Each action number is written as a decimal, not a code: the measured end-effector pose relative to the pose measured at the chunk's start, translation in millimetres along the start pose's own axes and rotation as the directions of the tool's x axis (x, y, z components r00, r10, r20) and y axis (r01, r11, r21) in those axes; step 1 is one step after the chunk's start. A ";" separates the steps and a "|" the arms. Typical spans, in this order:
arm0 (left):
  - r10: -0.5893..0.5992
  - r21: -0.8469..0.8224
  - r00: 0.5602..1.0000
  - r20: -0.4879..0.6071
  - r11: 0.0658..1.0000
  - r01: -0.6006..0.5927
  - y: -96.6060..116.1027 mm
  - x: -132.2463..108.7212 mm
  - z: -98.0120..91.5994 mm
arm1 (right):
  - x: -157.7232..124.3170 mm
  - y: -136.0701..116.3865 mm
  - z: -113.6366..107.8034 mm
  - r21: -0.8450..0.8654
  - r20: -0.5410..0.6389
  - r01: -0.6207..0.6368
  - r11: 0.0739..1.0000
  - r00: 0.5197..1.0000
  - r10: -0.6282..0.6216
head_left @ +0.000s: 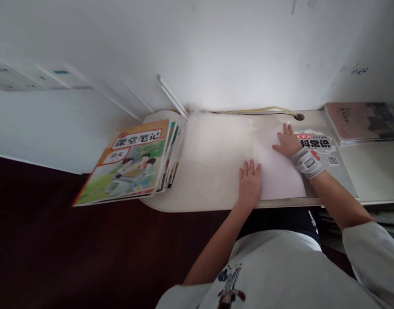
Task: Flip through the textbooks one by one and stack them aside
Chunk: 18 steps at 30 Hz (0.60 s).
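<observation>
My right hand (pixel 288 141) lies flat with fingers spread on the upper part of a white sheet (pixel 279 178), and a pale band circles its wrist. Beneath that hand and to its right is a grey book (pixel 337 176) with printed Chinese characters and a square code. My left hand (pixel 250 184) rests open, palm down, at the lower left edge of the white sheet. To its left a thin, see-through sheet (pixel 221 141) is spread on the desk. Whether the white sheet belongs to the grey book I cannot tell.
A stack of books with a colourful cover (pixel 129 167) overhangs the left end of the white desk (pixel 184 199). More books (pixel 361 122) lie at the right by the wall. A yellow cable (pixel 264 109) runs along the back to a hole (pixel 299 116).
</observation>
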State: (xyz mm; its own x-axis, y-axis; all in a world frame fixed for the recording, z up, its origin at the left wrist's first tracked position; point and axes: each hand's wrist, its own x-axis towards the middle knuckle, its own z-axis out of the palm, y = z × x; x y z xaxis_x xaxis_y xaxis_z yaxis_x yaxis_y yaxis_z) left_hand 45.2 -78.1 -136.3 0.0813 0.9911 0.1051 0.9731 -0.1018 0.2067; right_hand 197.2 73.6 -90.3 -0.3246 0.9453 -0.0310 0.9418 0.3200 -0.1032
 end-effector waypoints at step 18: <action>-0.019 -0.148 0.991 -0.136 0.989 -0.001 -13.0 0.5 17.8 | -1.9 17.6 0.7 0.003 0.085 0.134 0.991 0.987 -0.133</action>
State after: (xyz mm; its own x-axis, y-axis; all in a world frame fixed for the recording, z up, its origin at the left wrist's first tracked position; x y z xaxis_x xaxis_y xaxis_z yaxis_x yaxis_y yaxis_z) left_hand 36.4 -74.7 -156.2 0.0327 0.9721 0.2322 0.9304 -0.1145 0.3483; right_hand 214.3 77.3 -92.7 -0.4537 0.8854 -0.1016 0.8897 0.4434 -0.1091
